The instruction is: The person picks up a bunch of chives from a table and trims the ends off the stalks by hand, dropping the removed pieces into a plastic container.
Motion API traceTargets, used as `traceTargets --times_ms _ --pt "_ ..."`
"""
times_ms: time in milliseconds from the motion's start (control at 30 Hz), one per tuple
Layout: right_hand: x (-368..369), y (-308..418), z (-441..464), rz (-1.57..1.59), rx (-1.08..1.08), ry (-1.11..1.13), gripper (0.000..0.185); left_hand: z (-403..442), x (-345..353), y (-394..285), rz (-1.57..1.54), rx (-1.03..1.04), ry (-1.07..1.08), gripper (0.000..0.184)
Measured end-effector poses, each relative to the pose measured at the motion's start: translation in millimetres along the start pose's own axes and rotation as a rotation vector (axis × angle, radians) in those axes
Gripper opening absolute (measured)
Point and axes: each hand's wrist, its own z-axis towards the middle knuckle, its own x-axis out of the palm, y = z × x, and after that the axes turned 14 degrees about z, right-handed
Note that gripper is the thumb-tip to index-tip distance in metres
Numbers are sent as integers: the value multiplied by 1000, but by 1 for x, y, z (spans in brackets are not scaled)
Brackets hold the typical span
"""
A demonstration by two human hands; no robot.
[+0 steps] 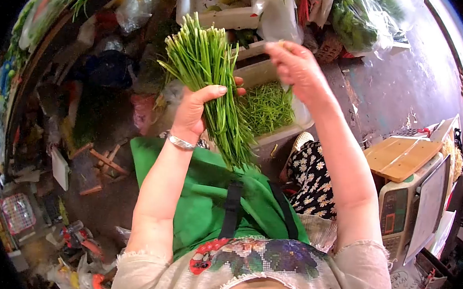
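My left hand [195, 112], with a silver bracelet at the wrist, is closed around a thick bunch of garlic chives [212, 72]. Their pale cut ends point up and away, and the leafy ends hang toward my green apron [195, 196]. To the right of the bunch, my right hand [297, 71] is raised, slightly blurred, with its fingers curled together. Whatever may be between those fingertips is too small to make out. Below and between both hands, a white plastic tub [296, 127] holds many short green stem pieces [267, 106].
A second white container [241, 19] stands beyond the tub. Plastic bags of leafy greens [355, 21] lie at the upper right. A weighing scale [396, 209] with a wooden board [402, 157] is right of my arm. Bags and clutter fill the left floor.
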Motion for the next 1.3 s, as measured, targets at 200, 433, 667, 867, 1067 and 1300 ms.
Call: traceTargets --times_ms 200,433,667,867,1067,1300 --pt "25 -24 -6 -30 214 136 17 1 7 5 36 30 88 47" --pt "4 -22 0 72 109 122 13 3 -5 5 -5 18 -62 42" --pt "4 -19 0 68 119 96 16 1 -8 6 39 48 -91 39" --pt "7 -17 -1 60 66 90 14 4 -5 2 -55 20 -11 43" --pt "9 -25 -4 -57 -17 144 19 4 -5 9 -109 -40 -21 43" --pt "11 -27 -3 -462 -232 88 22 0 2 7 -89 -15 -37 42"
